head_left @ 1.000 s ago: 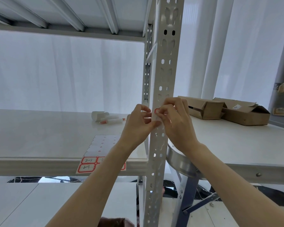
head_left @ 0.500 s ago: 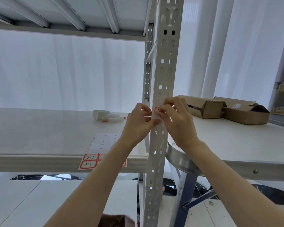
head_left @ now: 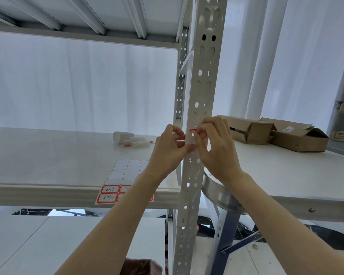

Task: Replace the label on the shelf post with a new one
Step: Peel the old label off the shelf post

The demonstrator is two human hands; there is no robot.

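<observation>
Head view: fingers [head_left: 202, 129] largely hide label [head_left: 193, 130].

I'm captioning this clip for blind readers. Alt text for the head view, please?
Both hands, left hand and right hand, pinch a red-bordered label against a perforated shelf post. A label sheet lies on the shelf.

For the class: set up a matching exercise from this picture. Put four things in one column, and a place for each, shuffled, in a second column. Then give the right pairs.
Things:
1. label
2. label sheet
3. boxes
4. paper rolls

Places:
A. on the table right of the post
B. far back on the shelf
C. on the post, between both hands' fingertips
D. at the shelf's front edge, hanging over it

Pairs: 1-C, 2-D, 3-A, 4-B
</observation>
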